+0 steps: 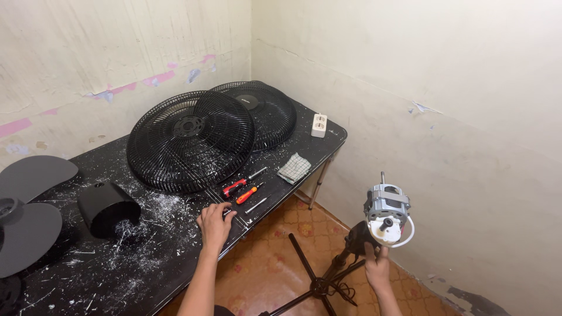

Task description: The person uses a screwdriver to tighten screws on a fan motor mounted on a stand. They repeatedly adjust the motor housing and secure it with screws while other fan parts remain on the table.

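My right hand (376,266) grips the black neck of a fan stand (319,285) just below a bare grey fan motor (386,212) with a white ring base and a shaft sticking up. My left hand (215,224) rests palm down on the black table (146,263) near its front edge, fingers curled over something small that I cannot make out. Just beyond it lie a red-handled screwdriver (234,187), an orange-handled screwdriver (246,195) and a thin metal tool (256,205).
Two black fan grilles (190,140) (266,114) lean against the wall. A black motor cover (107,208) and grey fan blades (26,216) lie at the left. A white power strip (319,124) and a checked cloth (294,168) sit at the table's right end. Walls close in at right.
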